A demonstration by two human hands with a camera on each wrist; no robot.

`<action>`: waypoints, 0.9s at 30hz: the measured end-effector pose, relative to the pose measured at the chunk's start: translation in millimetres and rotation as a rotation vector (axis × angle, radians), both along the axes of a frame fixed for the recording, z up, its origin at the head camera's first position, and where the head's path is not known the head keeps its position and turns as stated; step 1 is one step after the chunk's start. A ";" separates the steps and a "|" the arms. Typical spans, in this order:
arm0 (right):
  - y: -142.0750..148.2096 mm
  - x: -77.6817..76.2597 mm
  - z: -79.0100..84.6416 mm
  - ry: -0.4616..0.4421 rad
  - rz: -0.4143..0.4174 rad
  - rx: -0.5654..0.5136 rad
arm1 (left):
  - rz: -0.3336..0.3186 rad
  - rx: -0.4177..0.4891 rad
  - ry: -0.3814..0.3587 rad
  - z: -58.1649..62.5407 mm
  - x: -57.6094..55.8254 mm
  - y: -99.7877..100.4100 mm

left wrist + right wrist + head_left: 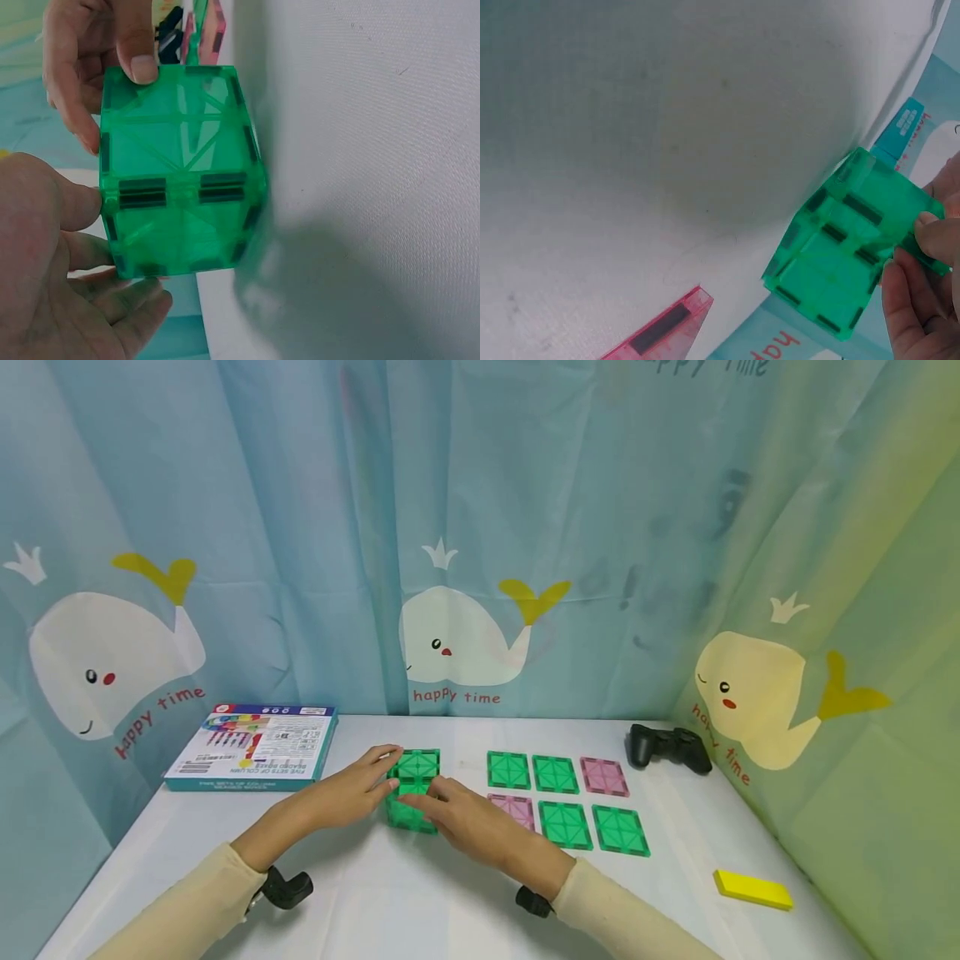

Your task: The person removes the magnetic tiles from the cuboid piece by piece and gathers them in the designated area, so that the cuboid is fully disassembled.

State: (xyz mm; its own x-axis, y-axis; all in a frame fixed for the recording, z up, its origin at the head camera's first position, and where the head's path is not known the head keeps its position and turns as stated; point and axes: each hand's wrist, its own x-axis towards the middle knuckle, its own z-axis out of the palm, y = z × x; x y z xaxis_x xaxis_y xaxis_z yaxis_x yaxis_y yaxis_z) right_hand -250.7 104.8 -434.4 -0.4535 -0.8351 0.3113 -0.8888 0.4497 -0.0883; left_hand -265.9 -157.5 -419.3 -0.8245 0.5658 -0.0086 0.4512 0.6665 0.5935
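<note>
A box of translucent green square magnetic tiles (180,150) stands on the white table, between my two hands. My left hand (348,793) is at its left side, the thumb by a top corner and the loosely extended fingers along the side. Reaching in from the right, my right hand (476,827) pinches the box's upper edge between thumb and fingers. In the right wrist view, dark magnet strips show along the edges of the green box (840,255). The right hand covers part of the box in the head view.
Right of the box lie flat green tiles (555,774) and pink tiles (604,777) in two rows. A boxed bead set (255,747) lies at the back left, a black game controller (667,747) at the back right. A yellow block (753,890) is near the right edge.
</note>
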 end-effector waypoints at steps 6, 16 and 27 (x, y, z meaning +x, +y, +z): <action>2.6 5.0 3.6 -0.038 -0.021 -0.029 | -0.003 -0.002 0.001 0.1 0.2 0.0; 28.3 9.8 14.3 -0.087 -0.038 -0.155 | -0.008 -0.016 0.013 0.6 0.7 1.5; 105.8 24.7 32.0 -0.281 -0.197 -0.323 | -0.014 -0.017 0.039 1.4 2.0 1.8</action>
